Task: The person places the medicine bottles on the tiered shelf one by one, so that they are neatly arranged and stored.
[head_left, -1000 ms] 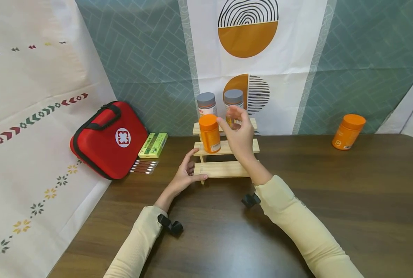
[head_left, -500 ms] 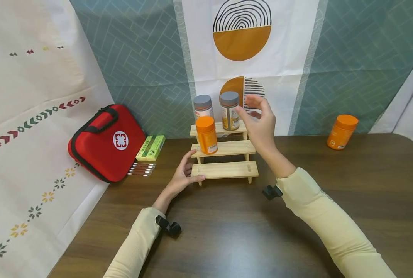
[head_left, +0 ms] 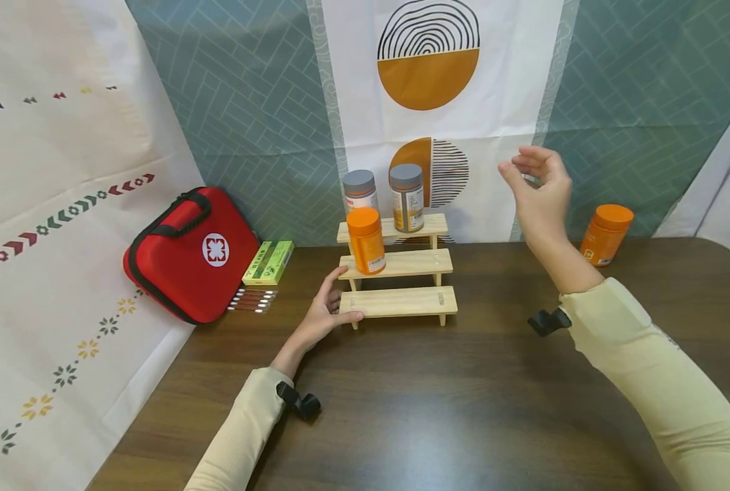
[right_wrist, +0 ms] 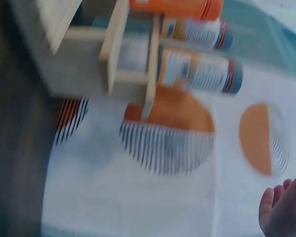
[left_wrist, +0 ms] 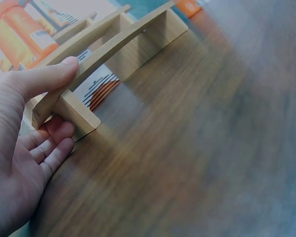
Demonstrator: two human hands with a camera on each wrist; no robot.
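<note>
My left hand (head_left: 320,318) grips the left end of a three-step wooden stand (head_left: 402,302). In the left wrist view its thumb lies over the lowest step and the other fingers curl beneath, by the leg. An orange bottle (head_left: 366,245) stands on the middle step, at the left. Two grey-lidded bottles, one on the left (head_left: 360,192) and one on the right (head_left: 408,204), share the top step; the orange bottle partly hides the left one. My right hand (head_left: 542,194) is raised in the air right of the stand, fingers loosely bent around nothing.
Another orange bottle (head_left: 606,237) stands at the back right of the table (head_left: 439,402). On the left are a red first-aid case (head_left: 187,256), a green-yellow box (head_left: 268,263) and a pack of cotton swabs (head_left: 252,300). A patterned cloth (head_left: 267,123) hangs behind.
My right hand has let go of the right grey-lidded bottle on the top step and moved away to the right. My left hand keeps its hold on the stand.
</note>
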